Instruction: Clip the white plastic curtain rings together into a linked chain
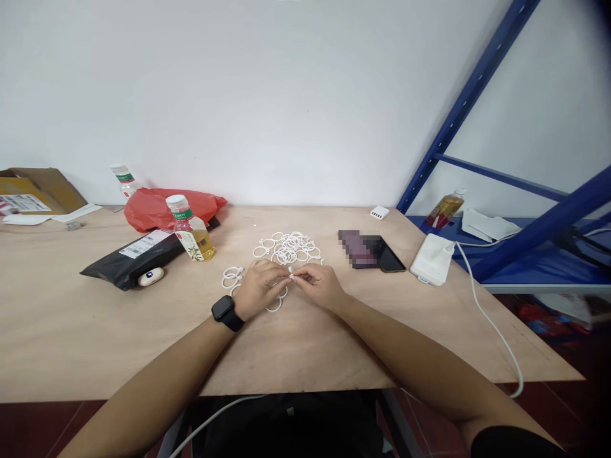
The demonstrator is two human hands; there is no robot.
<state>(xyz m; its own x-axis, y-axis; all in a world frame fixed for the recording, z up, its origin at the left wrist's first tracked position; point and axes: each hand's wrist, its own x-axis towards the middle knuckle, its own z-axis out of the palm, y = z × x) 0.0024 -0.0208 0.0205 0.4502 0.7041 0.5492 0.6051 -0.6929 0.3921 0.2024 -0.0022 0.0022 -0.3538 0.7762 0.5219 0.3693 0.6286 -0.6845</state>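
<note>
Your L hand (260, 286) + R hand (322, 284): fingertips nearly closed, both pinching small white pc (291, 275) directly btwn them. Neither hand nearer; long axis n/a, too small to tell. White ring pile (286, 256) just beyond fingers. Bottle label (191, 240), parcel sticker (144, 244): txt unreadable.
</note>
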